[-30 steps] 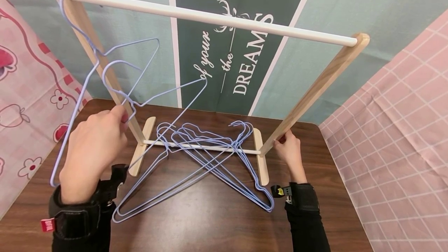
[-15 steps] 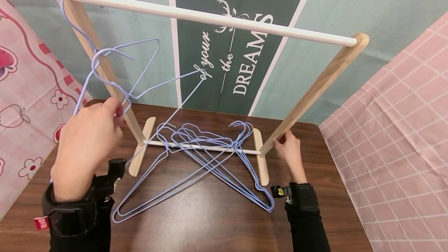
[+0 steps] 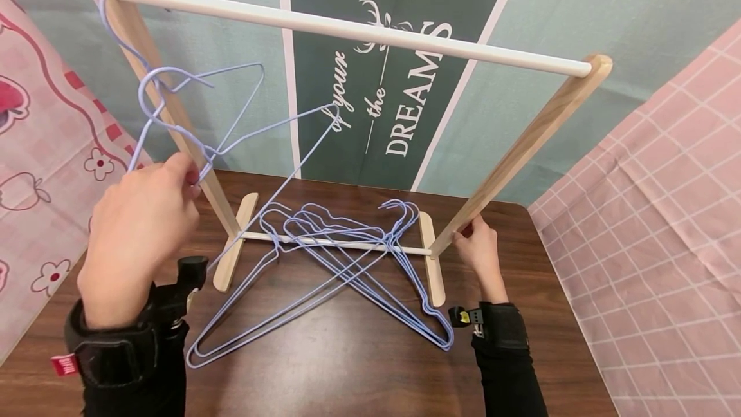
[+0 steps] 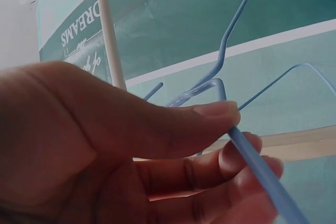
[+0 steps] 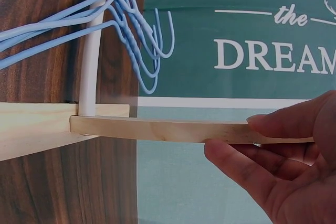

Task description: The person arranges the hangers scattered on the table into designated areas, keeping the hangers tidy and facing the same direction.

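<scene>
My left hand [image 3: 141, 227] pinches a blue wire hanger [image 3: 263, 129] just below its hook, between thumb and fingers; the left wrist view shows the hanger's wire [image 4: 257, 163] across the fingertips. The held hanger is raised in front of the rack's left post, its hook below the white top rail [image 3: 347, 29]. Another blue hanger hangs by its hook at the rail's left end, partly behind my hand. Low on the rack's right wooden post [image 3: 521, 153], my right hand [image 3: 477, 250] grips the wood, with thumb and fingers on opposite sides in the right wrist view.
Several blue hangers [image 3: 347, 280] lie in a crossed pile over the rack's lower white bar, their hooks toward the back. The brown table [image 3: 324, 378] meets a green printed backdrop behind and pink cloths [image 3: 654, 230] at both sides.
My left hand has moved slightly left and toward me, with the held hanger's hook rising up and left toward the top rail. The right hand stays on the post.
</scene>
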{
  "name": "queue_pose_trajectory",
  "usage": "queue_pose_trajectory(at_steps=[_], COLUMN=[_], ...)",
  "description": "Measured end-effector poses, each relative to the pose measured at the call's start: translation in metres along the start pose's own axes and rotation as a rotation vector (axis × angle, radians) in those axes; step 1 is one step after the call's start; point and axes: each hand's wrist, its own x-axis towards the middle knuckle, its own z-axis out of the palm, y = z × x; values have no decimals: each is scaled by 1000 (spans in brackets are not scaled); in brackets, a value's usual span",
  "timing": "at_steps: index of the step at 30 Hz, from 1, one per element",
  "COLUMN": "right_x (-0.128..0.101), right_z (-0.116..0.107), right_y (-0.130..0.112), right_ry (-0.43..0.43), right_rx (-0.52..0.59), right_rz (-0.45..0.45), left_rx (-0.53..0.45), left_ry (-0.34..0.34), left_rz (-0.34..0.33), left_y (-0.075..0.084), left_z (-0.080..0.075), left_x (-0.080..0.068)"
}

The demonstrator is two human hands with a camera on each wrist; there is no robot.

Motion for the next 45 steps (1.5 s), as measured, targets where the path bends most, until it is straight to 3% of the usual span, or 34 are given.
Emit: queue_pose_trajectory(at_steps=[29, 35, 40, 45], right_x=[0, 0, 0, 1], right_z=[1, 1, 0, 0], right_y=[1, 1, 1, 2], right_ry=[-12, -7, -5, -1], right_rx=[13, 8, 2, 0], right_rz=[0, -10, -9, -13], left_rx=[9, 48, 44, 59], left_ry=[123, 123, 129, 153], left_rz=[-9, -24, -37, -40], left_y=[-5, -27, -24, -48], left_z=[-9, 2, -3, 9], left_x=[8, 19, 21, 31])
